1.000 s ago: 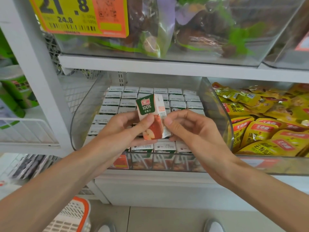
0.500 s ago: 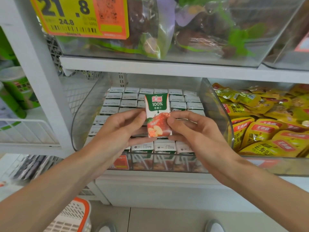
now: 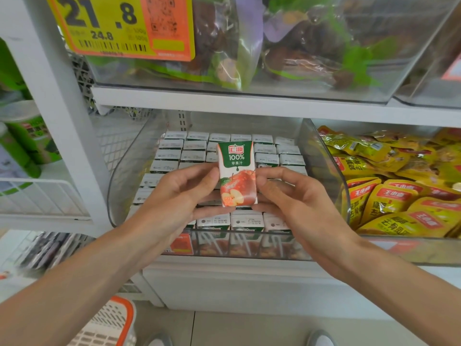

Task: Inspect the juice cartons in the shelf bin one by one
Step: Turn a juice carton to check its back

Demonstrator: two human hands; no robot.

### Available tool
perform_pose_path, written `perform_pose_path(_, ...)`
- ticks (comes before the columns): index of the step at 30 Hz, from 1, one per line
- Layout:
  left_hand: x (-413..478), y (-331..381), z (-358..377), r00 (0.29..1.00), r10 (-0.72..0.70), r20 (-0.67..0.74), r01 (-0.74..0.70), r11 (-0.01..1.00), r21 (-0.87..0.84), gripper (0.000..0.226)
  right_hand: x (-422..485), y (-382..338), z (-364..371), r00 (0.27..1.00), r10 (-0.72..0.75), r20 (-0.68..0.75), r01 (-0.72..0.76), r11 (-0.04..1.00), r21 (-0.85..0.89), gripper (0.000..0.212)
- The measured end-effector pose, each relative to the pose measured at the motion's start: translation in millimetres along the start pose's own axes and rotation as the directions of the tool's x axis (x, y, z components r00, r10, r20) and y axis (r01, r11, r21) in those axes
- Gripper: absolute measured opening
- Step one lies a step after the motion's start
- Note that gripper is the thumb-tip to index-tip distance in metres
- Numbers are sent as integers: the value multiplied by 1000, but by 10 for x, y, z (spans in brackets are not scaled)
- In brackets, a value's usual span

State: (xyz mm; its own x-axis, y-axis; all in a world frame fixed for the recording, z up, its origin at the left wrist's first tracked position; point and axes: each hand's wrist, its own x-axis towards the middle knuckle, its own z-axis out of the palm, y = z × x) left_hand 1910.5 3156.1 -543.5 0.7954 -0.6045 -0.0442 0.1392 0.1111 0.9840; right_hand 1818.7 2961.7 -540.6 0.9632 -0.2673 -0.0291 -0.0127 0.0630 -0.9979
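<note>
Green-white carton (image 3: 237, 173) upright, pinched between both hands (image 3: 243, 196).

A juice carton (image 3: 237, 173) is upright between the left grip (image 3: 179, 193) and right grip (image 3: 294, 196), above the shelf bin (image 3: 124, 176). Packed cartons (image 3: 172, 156) fill the bin. Pouches (image 3: 389, 196) lie to its right.

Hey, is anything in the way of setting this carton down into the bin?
Nothing visible. The left hand and right hand hold the carton over the open-topped bin; any free slot is hidden behind them.
</note>
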Motion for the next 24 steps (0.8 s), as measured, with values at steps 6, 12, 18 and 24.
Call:
perform_pose_path(6, 10, -26, -21, 999, -8, -45, 8, 1000, 15, 39, -10, 0, 36, 997, -79, -7, 78, 995, -58, 25)
perform_pose_path(12, 5, -26, 0, 999, 2, -39, -1, 1000, 19, 52, -34, -12, 51, 997, -68, 38, 73, 987, -145, 50)
perform_pose_path(18, 4, -14, -13, 999, -19, 31, 17, 998, 55, 41, -31, -11, 53, 998, -38, 41, 43, 991, -126, 53)
perform_pose_path(24, -2, 0, -30, 999, -21, 38, 21, 1000, 2, 37, -33, -16, 41, 998, -62, -7, 62, 997, -54, 38)
